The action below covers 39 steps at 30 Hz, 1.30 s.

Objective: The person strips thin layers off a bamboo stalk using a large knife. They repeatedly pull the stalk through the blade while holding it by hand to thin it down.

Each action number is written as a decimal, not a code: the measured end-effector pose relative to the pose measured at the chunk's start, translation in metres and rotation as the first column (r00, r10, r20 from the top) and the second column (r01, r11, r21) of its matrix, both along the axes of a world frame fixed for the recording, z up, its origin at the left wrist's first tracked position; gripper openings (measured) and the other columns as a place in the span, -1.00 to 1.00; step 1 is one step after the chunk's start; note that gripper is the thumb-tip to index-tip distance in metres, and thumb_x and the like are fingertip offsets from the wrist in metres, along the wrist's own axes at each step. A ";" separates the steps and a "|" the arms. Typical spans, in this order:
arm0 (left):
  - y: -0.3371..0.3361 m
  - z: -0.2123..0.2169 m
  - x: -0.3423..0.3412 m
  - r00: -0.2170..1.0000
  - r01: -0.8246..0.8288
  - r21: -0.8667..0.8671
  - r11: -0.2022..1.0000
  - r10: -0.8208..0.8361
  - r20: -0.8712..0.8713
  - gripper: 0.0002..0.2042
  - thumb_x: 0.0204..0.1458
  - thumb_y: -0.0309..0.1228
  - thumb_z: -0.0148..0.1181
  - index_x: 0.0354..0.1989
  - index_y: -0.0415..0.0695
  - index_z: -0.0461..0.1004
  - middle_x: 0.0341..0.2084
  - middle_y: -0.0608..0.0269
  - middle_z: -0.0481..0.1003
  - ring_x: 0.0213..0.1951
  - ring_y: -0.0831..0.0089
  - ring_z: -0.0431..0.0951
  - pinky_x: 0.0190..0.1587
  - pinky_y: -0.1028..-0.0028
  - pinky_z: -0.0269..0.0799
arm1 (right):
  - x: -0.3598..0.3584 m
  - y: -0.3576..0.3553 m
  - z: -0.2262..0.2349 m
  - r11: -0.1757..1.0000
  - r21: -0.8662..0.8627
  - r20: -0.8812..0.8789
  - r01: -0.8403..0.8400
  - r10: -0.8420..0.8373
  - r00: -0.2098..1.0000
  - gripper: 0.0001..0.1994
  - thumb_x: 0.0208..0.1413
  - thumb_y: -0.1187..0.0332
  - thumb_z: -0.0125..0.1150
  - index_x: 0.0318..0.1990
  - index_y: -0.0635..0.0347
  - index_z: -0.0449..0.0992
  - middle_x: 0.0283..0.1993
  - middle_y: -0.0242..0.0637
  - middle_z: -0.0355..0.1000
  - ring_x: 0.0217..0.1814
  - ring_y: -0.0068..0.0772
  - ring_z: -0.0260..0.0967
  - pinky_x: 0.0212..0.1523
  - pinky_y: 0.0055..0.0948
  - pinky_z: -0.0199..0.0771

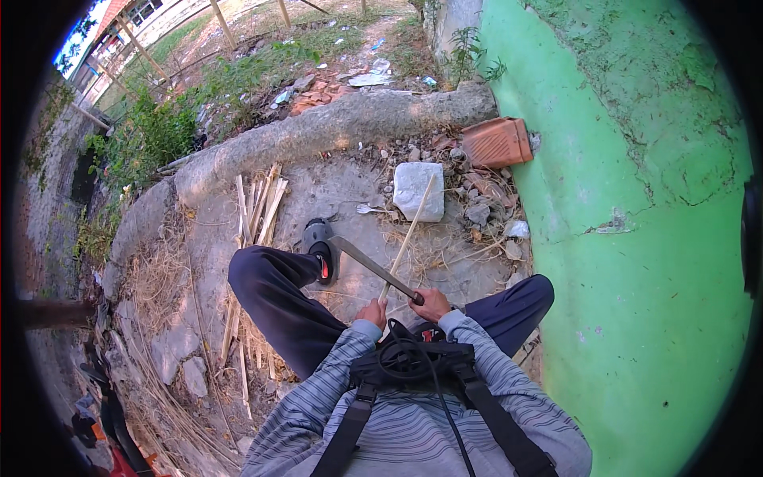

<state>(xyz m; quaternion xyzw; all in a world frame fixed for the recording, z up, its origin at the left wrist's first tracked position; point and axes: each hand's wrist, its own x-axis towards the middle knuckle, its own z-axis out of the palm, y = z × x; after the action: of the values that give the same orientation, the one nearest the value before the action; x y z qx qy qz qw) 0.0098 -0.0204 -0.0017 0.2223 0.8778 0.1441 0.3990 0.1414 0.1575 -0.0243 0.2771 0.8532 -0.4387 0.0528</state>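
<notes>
My left hand (pixel 372 312) is closed round the near end of a thin pale strip of split bamboo or wood (pixel 409 232). The strip points away from me, and its far end lies over a white block (pixel 413 181) on the ground. In my right hand (pixel 431 305) is the dark handle of a machete (pixel 373 265). Its long blade reaches up and to the left, crossing the strip just beyond my left hand. Whether the edge touches the strip, I cannot tell. Both hands are close together in front of my body, between my knees.
Split pale strips (pixel 261 208) lie in a bundle left of my shoe (pixel 319 238). An orange hollow brick (pixel 497 143) rests against the green wall (pixel 628 262) on my right. Rubble and dry shavings surround the block. A low concrete kerb (pixel 334 127) curves across the far side.
</notes>
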 end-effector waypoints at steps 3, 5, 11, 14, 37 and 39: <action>-0.002 0.002 -0.002 0.999 0.022 -0.036 0.999 -0.023 -0.026 -0.44 0.29 0.14 -0.21 0.02 -0.16 0.36 -0.22 -0.34 0.55 -0.13 -0.32 0.55 -0.04 -0.10 0.42 | -0.018 0.001 -0.004 0.998 0.010 0.082 0.068 -0.068 0.994 -0.69 -0.05 0.10 0.32 -0.26 0.14 0.61 -0.47 -0.07 0.53 -0.40 0.03 0.51 -0.29 -0.16 0.49; -0.004 0.000 -0.002 0.999 0.035 -0.053 0.998 -0.037 -0.029 -0.43 0.28 0.16 -0.19 -0.01 -0.18 0.37 -0.22 -0.32 0.56 -0.13 -0.31 0.55 -0.04 -0.10 0.43 | -0.040 0.012 -0.010 0.990 -0.039 0.117 0.135 -0.129 0.985 -0.67 -0.10 0.10 0.34 -0.31 0.18 0.61 -0.46 -0.07 0.54 -0.39 0.00 0.52 -0.27 -0.17 0.50; 0.001 0.005 -0.004 0.993 0.104 -0.055 0.993 -0.107 -0.050 -0.41 0.25 0.18 -0.11 -0.05 -0.23 0.38 -0.23 -0.28 0.56 -0.13 -0.26 0.57 -0.04 -0.06 0.45 | -0.059 0.027 -0.034 0.986 -0.023 0.011 0.164 -0.164 0.986 -0.64 -0.14 0.12 0.37 -0.40 0.30 0.57 -0.49 -0.07 0.53 -0.39 -0.11 0.53 -0.26 -0.21 0.50; 0.002 0.011 -0.002 0.990 0.105 -0.084 0.991 -0.112 -0.091 -0.41 0.23 0.17 -0.07 -0.07 -0.24 0.39 -0.25 -0.28 0.56 -0.11 -0.25 0.57 -0.03 -0.03 0.46 | -0.050 0.010 -0.026 0.994 -0.061 0.018 0.087 -0.086 0.996 -0.65 -0.15 0.13 0.38 -0.39 0.28 0.58 -0.48 -0.05 0.52 -0.38 -0.07 0.53 -0.27 -0.20 0.50; -0.001 -0.019 -0.013 0.996 -0.022 0.016 1.000 0.020 0.090 -0.37 0.24 0.11 -0.08 -0.24 -0.34 0.60 -0.28 -0.45 0.52 -0.07 -0.35 0.51 0.05 -0.05 0.41 | -0.056 0.004 -0.031 0.992 0.033 0.082 0.120 -0.123 0.989 -0.72 -0.16 0.22 0.31 -0.24 0.06 0.65 -0.44 -0.09 0.54 -0.33 0.03 0.54 -0.25 -0.15 0.54; 0.002 -0.021 -0.013 0.997 -0.020 0.009 1.000 0.020 0.079 -0.38 0.25 0.11 -0.09 -0.24 -0.33 0.60 -0.29 -0.45 0.52 -0.08 -0.35 0.52 0.04 -0.06 0.41 | -0.065 0.014 -0.034 0.975 0.045 0.062 0.220 -0.222 0.973 -0.76 -0.14 0.22 0.30 -0.28 0.05 0.63 -0.41 -0.10 0.56 -0.31 0.02 0.56 -0.24 -0.13 0.55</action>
<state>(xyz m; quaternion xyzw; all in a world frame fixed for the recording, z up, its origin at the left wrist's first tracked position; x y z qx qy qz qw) -0.0031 -0.0182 -0.0224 0.2096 0.8629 0.1609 0.4308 0.0761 0.1712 -0.0579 0.3858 0.8229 -0.4163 0.0270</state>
